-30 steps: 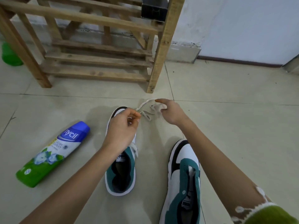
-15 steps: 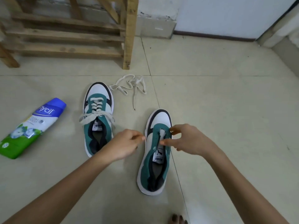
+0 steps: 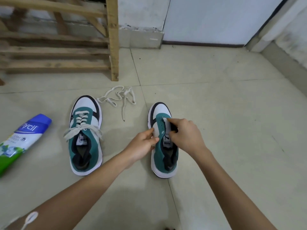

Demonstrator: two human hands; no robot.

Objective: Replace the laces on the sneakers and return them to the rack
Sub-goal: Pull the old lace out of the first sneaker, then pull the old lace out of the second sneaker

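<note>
With fingers (image 3: 153, 139) of left hand (image 3: 142, 144) and right hand (image 3: 186, 135) pinching the unlaced sneaker (image 3: 162, 109) at its eyelet flaps, spread them and thread the loose lace (image 3: 119, 97) from eleven o'clock, toe first.

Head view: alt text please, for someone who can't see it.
The left hand and right hand grip a laceless sneaker on the tiled floor. Its laced mate sits to the left, a loose white lace near their toes, a wooden rack behind.
</note>
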